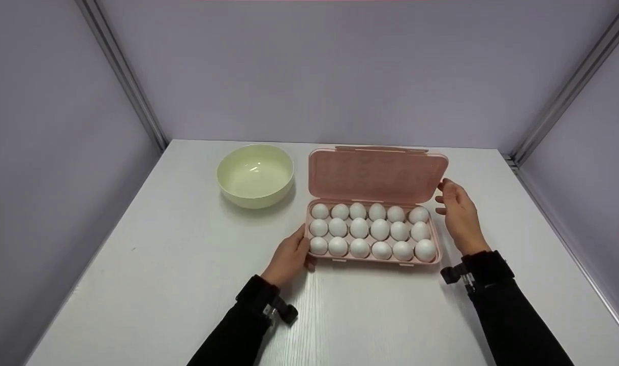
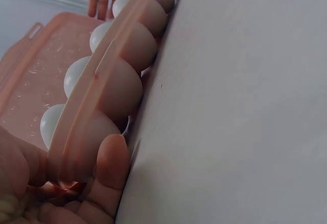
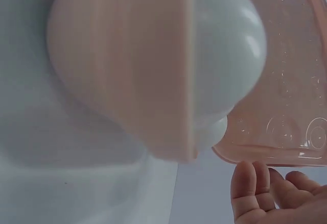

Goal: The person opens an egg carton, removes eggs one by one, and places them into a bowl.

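Observation:
A pink plastic egg box point(image 1: 436, 260) lies on the white table, filled with rows of white eggs point(image 1: 379, 230). Its see-through pink lid point(image 1: 375, 175) stands raised at the far side. My left hand point(image 1: 289, 256) grips the box's left end; in the left wrist view, fingers point(image 2: 113, 163) curl beneath the tray. Beside the lid's right edge is my right hand point(image 1: 460, 218), its fingers loosely extended and fingertips right at that edge. The right wrist view has those fingers point(image 3: 245, 185) close by the lid's corner, with nothing gripped among them.
A pale green bowl point(image 1: 256, 175) stands to the left of the egg box, towards the back of the table point(image 1: 162, 254). Grey-white panels point(image 1: 314, 71) with metal corner posts point(image 1: 131, 86) rise behind the table and at both sides.

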{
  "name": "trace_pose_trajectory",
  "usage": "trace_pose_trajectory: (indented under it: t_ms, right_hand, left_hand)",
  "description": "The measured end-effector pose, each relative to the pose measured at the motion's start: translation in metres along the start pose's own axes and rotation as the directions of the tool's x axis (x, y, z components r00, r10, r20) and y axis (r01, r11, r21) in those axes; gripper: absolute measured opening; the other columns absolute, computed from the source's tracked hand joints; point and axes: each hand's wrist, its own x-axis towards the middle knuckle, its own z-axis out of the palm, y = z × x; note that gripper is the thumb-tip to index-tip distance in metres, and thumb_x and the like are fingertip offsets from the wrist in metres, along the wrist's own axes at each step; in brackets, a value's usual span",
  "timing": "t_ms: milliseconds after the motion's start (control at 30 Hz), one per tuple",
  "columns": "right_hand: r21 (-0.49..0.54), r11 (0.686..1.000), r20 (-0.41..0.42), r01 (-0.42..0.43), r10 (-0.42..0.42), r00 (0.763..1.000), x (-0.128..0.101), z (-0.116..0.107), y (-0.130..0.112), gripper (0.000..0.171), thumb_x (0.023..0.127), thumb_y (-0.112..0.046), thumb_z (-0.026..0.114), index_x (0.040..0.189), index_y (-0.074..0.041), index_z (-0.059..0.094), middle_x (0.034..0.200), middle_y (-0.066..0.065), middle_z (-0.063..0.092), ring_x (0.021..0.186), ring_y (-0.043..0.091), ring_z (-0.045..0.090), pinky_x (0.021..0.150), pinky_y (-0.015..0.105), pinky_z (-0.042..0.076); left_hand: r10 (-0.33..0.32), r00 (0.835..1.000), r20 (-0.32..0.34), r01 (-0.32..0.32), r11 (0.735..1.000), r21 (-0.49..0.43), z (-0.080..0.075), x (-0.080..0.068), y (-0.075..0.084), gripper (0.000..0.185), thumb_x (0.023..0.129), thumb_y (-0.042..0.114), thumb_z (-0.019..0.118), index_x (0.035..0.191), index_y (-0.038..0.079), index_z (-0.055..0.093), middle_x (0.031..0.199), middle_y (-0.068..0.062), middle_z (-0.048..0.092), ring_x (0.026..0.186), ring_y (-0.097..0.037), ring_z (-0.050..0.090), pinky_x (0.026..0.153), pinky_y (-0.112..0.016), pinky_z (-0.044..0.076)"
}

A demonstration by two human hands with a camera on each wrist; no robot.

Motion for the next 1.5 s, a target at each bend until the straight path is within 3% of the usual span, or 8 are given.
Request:
trace_pose_trajectory:
  t_ms: [167, 267, 433, 600, 800, 1000, 1200, 1500]
  right_hand:
    - [-0.022, 1.000, -0.025, 0.014, -0.015, 1.000, -0.019, 0.001, 0.002, 0.070, 0.115, -0.053, 0.026, 0.165, -0.005, 0.037, 0.163, 0.018, 0.048, 0.127, 0.013, 0.052, 0.094, 0.013, 0.049]
    - [-0.070, 0.996, -0.044, 0.054, -0.057, 0.997, -0.034, 0.007, 0.000, 0.065, 0.115, -0.050, 0.032, 0.160, -0.006, 0.044, 0.159, 0.016, 0.054, 0.129, 0.013, 0.051, 0.095, 0.010, 0.045]
    - [-0.188, 0.970, -0.060, 0.156, -0.170, 0.984, -0.054, 0.023, -0.001, 0.049, 0.113, -0.042, 0.051, 0.148, -0.009, 0.060, 0.140, 0.012, 0.068, 0.113, 0.002, 0.057, 0.093, 0.014, 0.043]
    - [-0.261, 0.926, -0.051, 0.272, -0.294, 0.954, -0.065, 0.033, 0.003, 0.034, 0.107, -0.030, 0.066, 0.131, -0.007, 0.073, 0.117, 0.007, 0.077, 0.094, 0.003, 0.061, 0.082, 0.011, 0.045]
    - [-0.264, 0.918, -0.017, 0.296, -0.311, 0.950, -0.071, 0.033, 0.011, 0.021, 0.103, -0.022, 0.072, 0.118, -0.007, 0.077, 0.091, 0.001, 0.074, 0.080, 0.004, 0.059, 0.071, 0.011, 0.045]
    - [-0.280, 0.911, 0.047, 0.302, -0.301, 0.952, -0.071, 0.033, 0.012, 0.021, 0.103, -0.022, 0.073, 0.117, -0.007, 0.077, 0.089, -0.001, 0.072, 0.076, 0.005, 0.058, 0.068, 0.014, 0.045]
    - [-0.305, 0.905, 0.089, 0.296, -0.282, 0.955, -0.071, 0.033, 0.012, 0.026, 0.105, -0.025, 0.071, 0.122, -0.006, 0.076, 0.089, -0.001, 0.071, 0.075, 0.006, 0.057, 0.068, 0.018, 0.045]
    - [-0.360, 0.881, 0.118, 0.307, -0.284, 0.952, -0.074, 0.034, 0.013, 0.027, 0.104, -0.025, 0.072, 0.123, -0.007, 0.076, 0.097, 0.001, 0.070, 0.082, 0.009, 0.055, 0.074, 0.024, 0.044]
  left_hand:
    - [-0.012, 1.000, 0.008, 0.012, 1.000, -0.022, 0.000, 0.001, 0.000, 0.055, 0.116, 0.016, 0.036, 0.169, 0.005, 0.025, 0.094, -0.020, 0.071, 0.067, -0.018, 0.069, 0.068, -0.033, 0.062]
    - [-0.021, 1.000, 0.005, 0.021, 0.999, -0.034, -0.002, 0.000, 0.000, 0.055, 0.116, 0.016, 0.036, 0.169, 0.006, 0.025, 0.093, -0.021, 0.071, 0.066, -0.017, 0.068, 0.068, -0.032, 0.061]
    - [-0.026, 1.000, -0.012, 0.026, 0.999, -0.031, -0.004, 0.001, -0.001, 0.055, 0.116, 0.016, 0.037, 0.169, 0.006, 0.027, 0.089, -0.021, 0.071, 0.064, -0.017, 0.067, 0.067, -0.032, 0.061]
    - [-0.030, 0.999, -0.021, 0.029, 0.999, -0.034, -0.003, 0.002, -0.002, 0.055, 0.115, 0.017, 0.038, 0.169, 0.007, 0.028, 0.089, -0.020, 0.071, 0.064, -0.016, 0.067, 0.067, -0.032, 0.060]
    - [-0.021, 1.000, -0.022, 0.020, 0.999, -0.027, -0.004, 0.002, -0.003, 0.056, 0.115, 0.017, 0.039, 0.169, 0.005, 0.028, 0.090, -0.021, 0.072, 0.064, -0.017, 0.068, 0.068, -0.033, 0.061]
    - [-0.029, 0.999, -0.028, 0.029, 0.999, -0.018, -0.006, 0.002, -0.001, 0.055, 0.116, 0.018, 0.040, 0.168, 0.006, 0.029, 0.091, -0.019, 0.072, 0.064, -0.018, 0.069, 0.070, -0.033, 0.060]
    - [-0.027, 0.999, -0.022, 0.026, 0.999, -0.037, -0.007, 0.000, 0.001, 0.057, 0.116, 0.017, 0.038, 0.168, -0.001, 0.024, 0.095, -0.018, 0.071, 0.067, -0.018, 0.070, 0.070, -0.034, 0.062]
    - [-0.030, 0.999, -0.032, 0.029, 0.998, -0.055, -0.005, 0.002, 0.000, 0.056, 0.115, 0.016, 0.039, 0.167, 0.000, 0.028, 0.094, -0.016, 0.071, 0.066, -0.016, 0.069, 0.067, -0.034, 0.062]
